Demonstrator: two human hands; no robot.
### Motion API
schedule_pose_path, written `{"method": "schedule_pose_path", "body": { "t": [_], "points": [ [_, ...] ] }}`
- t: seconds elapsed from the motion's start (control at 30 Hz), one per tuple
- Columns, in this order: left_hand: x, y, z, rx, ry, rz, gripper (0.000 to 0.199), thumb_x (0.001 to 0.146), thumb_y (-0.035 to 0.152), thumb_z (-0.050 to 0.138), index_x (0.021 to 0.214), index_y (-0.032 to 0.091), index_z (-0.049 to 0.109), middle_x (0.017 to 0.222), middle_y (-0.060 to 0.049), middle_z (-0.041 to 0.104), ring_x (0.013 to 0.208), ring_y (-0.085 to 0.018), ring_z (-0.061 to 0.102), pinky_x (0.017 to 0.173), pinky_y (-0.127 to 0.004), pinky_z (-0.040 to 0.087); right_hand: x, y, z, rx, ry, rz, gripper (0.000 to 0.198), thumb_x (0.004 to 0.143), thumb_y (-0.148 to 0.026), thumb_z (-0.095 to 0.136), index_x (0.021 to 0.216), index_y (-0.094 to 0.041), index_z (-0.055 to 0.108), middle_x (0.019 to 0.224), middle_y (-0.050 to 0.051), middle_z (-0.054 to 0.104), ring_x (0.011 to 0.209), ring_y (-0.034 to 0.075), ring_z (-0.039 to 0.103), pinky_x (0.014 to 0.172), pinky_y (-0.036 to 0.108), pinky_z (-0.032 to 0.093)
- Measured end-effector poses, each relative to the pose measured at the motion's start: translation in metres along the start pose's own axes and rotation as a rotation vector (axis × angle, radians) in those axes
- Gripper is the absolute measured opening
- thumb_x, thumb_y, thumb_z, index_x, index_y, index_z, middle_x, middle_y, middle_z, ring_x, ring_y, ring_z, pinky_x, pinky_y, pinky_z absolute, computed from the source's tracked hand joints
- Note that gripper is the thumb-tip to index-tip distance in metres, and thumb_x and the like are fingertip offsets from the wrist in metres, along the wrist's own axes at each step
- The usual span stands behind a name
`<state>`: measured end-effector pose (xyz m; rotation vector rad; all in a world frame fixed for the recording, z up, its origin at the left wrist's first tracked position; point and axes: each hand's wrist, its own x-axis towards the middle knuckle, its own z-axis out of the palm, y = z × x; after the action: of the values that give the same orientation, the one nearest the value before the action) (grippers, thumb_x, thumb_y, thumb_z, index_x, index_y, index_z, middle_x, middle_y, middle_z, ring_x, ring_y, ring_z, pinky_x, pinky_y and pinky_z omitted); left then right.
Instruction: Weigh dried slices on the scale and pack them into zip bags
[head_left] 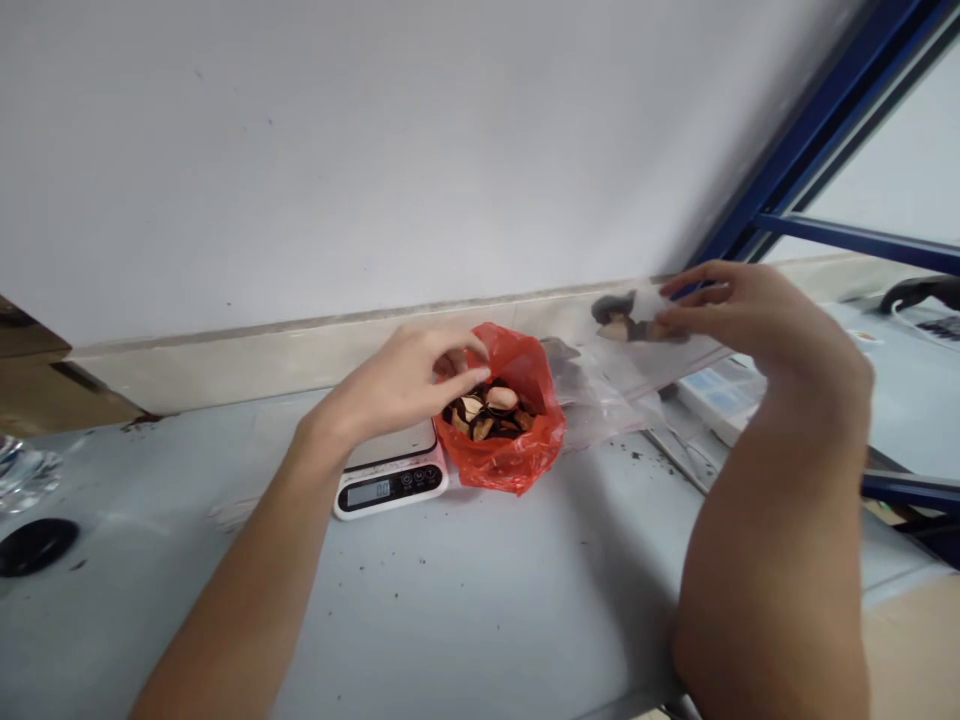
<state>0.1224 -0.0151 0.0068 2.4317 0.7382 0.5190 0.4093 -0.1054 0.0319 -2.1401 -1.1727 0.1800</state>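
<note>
A red plastic bag stands with its mouth open, holding dark-edged, pale dried slices. At its left rim, my left hand hovers with thumb and fingers curved and a gap between them; nothing shows in its grip. My right hand is raised to the right, its fingers closed on a clear plastic bag with a few dark and tan pieces inside. This bag is slightly blurred. Below my left hand, a white digital kitchen scale reads 0.0, and its platform is partly hidden.
More clear plastic bags lie right of the red bag against the wall. A black round lid and a clear glass object sit at left. Dark crumbs dot the grey table. A blue metal frame rises at right.
</note>
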Motion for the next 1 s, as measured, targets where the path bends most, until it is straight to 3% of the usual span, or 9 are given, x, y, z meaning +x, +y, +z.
{"method": "schedule_pose_path", "body": {
  "t": [0.07, 0.2, 0.27, 0.37, 0.5, 0.67, 0.77, 0.9, 1.0],
  "points": [
    [0.000, -0.005, -0.002, -0.034, 0.150, -0.040, 0.028, 0.095, 0.040, 0.059, 0.108, 0.021, 0.075, 0.103, -0.004, 0.079, 0.091, -0.020, 0.071, 0.084, -0.029, 0.055, -0.010, -0.019, -0.001, 0.160, -0.008, 0.024, 0.015, 0.080, -0.011, 0.069, 0.088, -0.023, 0.065, 0.074, 0.003, 0.071, 0.074, 0.018, 0.068, 0.080, 0.039, 0.050],
    [0.001, -0.013, -0.004, -0.115, 0.399, -0.085, 0.043, 0.098, 0.047, 0.056, 0.126, 0.017, 0.071, 0.126, -0.011, 0.074, 0.114, -0.024, 0.068, 0.096, -0.033, 0.055, -0.024, -0.048, 0.009, 0.303, -0.263, -0.263, 0.015, 0.080, -0.018, 0.071, 0.092, -0.023, 0.065, 0.070, -0.001, 0.074, 0.074, 0.018, 0.073, 0.078, 0.037, 0.053],
    [0.001, -0.015, -0.005, -0.217, 0.375, -0.106, 0.049, 0.098, 0.051, 0.057, 0.130, 0.016, 0.068, 0.129, -0.012, 0.072, 0.120, -0.026, 0.066, 0.101, -0.036, 0.054, -0.027, -0.059, 0.019, 0.344, -0.413, -0.416, 0.015, 0.078, -0.023, 0.071, 0.091, -0.024, 0.064, 0.067, -0.002, 0.073, 0.070, 0.019, 0.073, 0.073, 0.036, 0.055],
    [-0.003, -0.015, -0.009, -0.367, 0.251, -0.152, 0.048, 0.092, 0.055, 0.068, 0.120, 0.016, 0.072, 0.111, -0.011, 0.078, 0.109, -0.026, 0.071, 0.097, -0.037, 0.057, -0.029, -0.071, 0.034, 0.351, -0.522, -0.565, 0.021, 0.075, -0.031, 0.075, 0.093, -0.025, 0.066, 0.077, 0.000, 0.074, 0.076, 0.021, 0.073, 0.070, 0.035, 0.057],
    [-0.009, -0.022, -0.020, -0.514, 0.337, -0.148, 0.029, 0.085, 0.044, 0.076, 0.094, 0.018, 0.069, 0.086, -0.004, 0.077, 0.090, -0.021, 0.075, 0.087, -0.032, 0.059, -0.025, -0.077, 0.048, 0.223, -0.464, -0.532, 0.035, 0.074, -0.044, 0.080, 0.101, -0.023, 0.072, 0.085, 0.003, 0.074, 0.079, 0.021, 0.069, 0.067, 0.032, 0.053],
    [-0.018, -0.042, -0.035, -0.548, 0.484, -0.184, 0.027, 0.081, 0.039, 0.079, 0.086, 0.019, 0.062, 0.081, -0.002, 0.074, 0.087, -0.020, 0.075, 0.092, -0.034, 0.059, -0.012, -0.073, 0.060, 0.152, -0.616, -0.447, 0.043, 0.072, -0.061, 0.077, 0.068, -0.018, 0.071, 0.065, 0.001, 0.063, 0.060, 0.014, 0.052, 0.056, 0.029, 0.040],
    [-0.022, -0.051, -0.038, -0.424, 0.543, -0.323, 0.021, 0.084, 0.033, 0.073, 0.094, 0.020, 0.061, 0.083, -0.002, 0.073, 0.086, -0.021, 0.075, 0.088, -0.035, 0.060, -0.011, -0.075, 0.071, 0.321, -0.752, -0.454, 0.043, 0.067, -0.060, 0.079, 0.065, -0.018, 0.071, 0.066, 0.000, 0.064, 0.062, 0.014, 0.053, 0.058, 0.029, 0.041],
    [-0.024, -0.054, -0.037, -0.012, 0.668, -0.386, 0.027, 0.079, 0.026, 0.071, 0.104, 0.021, 0.063, 0.105, -0.005, 0.074, 0.097, -0.022, 0.072, 0.089, -0.034, 0.059, -0.016, -0.081, 0.090, 0.356, -0.828, -0.454, 0.037, 0.066, -0.053, 0.079, 0.065, -0.017, 0.070, 0.064, -0.001, 0.065, 0.062, 0.014, 0.054, 0.059, 0.028, 0.043],
    [-0.025, -0.046, -0.035, -0.008, 0.401, -0.266, 0.019, 0.080, 0.036, 0.070, 0.089, 0.019, 0.070, 0.096, -0.005, 0.076, 0.090, -0.021, 0.071, 0.085, -0.033, 0.058, -0.020, -0.086, 0.101, 0.360, -0.848, -0.453, 0.039, 0.067, -0.054, 0.078, 0.063, -0.017, 0.068, 0.061, -0.002, 0.061, 0.058, 0.012, 0.051, 0.056, 0.027, 0.041]
  ]
}}
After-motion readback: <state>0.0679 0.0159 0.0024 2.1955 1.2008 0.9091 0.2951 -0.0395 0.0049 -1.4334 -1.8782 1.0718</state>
